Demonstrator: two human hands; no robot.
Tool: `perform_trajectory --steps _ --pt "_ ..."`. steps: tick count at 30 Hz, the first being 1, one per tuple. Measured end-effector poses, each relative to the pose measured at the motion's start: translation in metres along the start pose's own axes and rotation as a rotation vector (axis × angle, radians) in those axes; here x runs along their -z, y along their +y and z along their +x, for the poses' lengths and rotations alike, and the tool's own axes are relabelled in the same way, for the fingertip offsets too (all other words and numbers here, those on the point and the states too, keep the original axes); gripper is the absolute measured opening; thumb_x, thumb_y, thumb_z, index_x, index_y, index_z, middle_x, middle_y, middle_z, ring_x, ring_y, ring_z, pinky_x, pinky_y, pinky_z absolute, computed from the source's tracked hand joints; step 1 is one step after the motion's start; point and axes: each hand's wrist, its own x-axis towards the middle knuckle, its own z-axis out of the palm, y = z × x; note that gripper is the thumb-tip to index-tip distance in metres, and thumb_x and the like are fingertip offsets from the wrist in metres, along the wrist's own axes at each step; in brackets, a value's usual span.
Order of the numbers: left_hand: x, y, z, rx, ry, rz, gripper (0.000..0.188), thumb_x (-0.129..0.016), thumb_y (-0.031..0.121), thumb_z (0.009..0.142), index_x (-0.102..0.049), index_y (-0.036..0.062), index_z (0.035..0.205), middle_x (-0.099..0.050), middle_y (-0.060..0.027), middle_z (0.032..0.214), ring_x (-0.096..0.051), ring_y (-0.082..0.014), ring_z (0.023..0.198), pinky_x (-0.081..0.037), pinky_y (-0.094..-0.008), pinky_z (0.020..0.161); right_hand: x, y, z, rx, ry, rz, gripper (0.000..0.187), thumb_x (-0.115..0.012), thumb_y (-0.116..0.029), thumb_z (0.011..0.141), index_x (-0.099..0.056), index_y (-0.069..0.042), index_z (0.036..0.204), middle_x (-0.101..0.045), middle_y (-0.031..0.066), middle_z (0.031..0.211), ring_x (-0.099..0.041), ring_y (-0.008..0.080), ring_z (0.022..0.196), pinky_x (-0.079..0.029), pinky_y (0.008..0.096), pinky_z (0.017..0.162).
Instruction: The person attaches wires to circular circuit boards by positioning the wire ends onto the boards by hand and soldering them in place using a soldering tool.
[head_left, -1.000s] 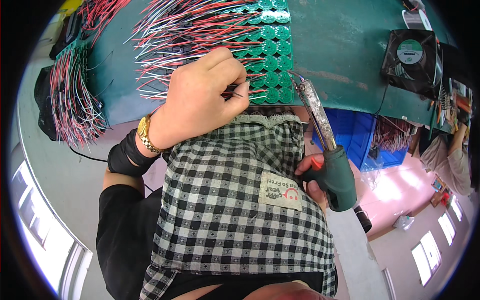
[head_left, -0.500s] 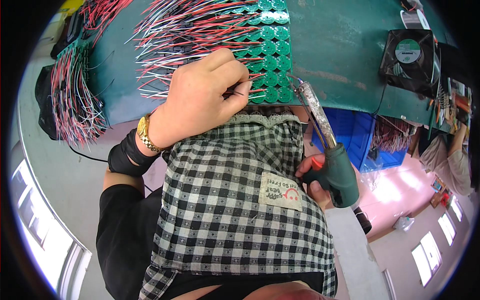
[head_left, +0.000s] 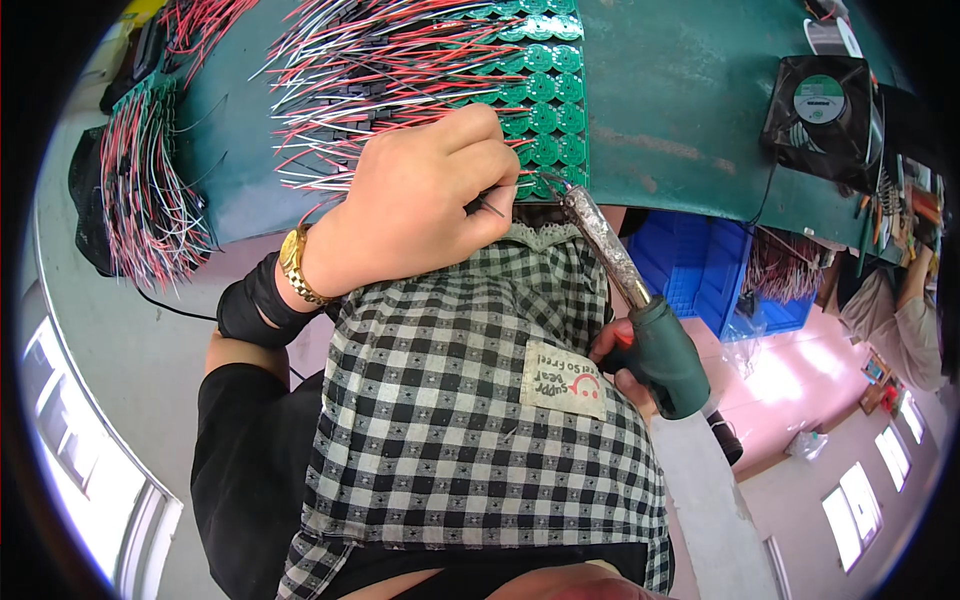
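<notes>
My left hand (head_left: 435, 195) is closed in a pinch at the near edge of a panel of round green circuit boards (head_left: 541, 118). Thin wires run from between its fingers; a dark wire end sticks out below them. Red, white and black wires (head_left: 370, 75) fan out leftward over the panel. My right hand (head_left: 622, 365), partly hidden, is wrapped round the dark green handle of a soldering gun (head_left: 665, 350) with a red trigger. The gun's metal barrel slants up and left, and its tip is over the nearest row of boards, close to my left fingers.
A second bundle of wired boards (head_left: 150, 190) hangs over the table's left edge. On the right of the green table (head_left: 680, 110) stand a black fan (head_left: 822, 115) and a solder spool (head_left: 830, 38). Below sits a blue crate (head_left: 690, 260). Another person's arm (head_left: 915, 285) shows at far right.
The soldering gun has moved left, bringing its tip from beside the panel to over the nearest boards. My left hand has shifted slightly right and toward me.
</notes>
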Motion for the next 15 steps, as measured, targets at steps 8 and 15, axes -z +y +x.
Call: perform_trajectory --steps 8,15 --pt "-0.002 0.001 0.000 -0.011 0.009 0.038 0.018 -0.067 -0.001 0.061 -0.057 0.0076 0.072 -0.053 -0.0029 0.073 -0.054 -0.0190 0.056 -0.043 -0.0285 0.047 0.006 0.011 0.000 0.088 -0.110 -0.086 0.038 -0.064 -0.014 0.082 -0.044 -0.004 0.112 -0.056 0.0165 0.093 -0.058 0.0233 0.085 -0.047 0.0356 0.076" --pt "-0.003 0.000 -0.001 -0.014 0.009 0.051 0.017 -0.067 -0.001 0.061 -0.057 0.0076 0.072 -0.053 -0.0027 0.073 -0.054 -0.0190 0.055 -0.043 -0.0287 0.046 0.007 0.011 -0.004 0.041 -0.096 -0.020 0.042 -0.065 -0.012 0.080 -0.043 -0.003 0.115 -0.056 0.0163 0.094 -0.058 0.0235 0.088 -0.047 0.0363 0.079"
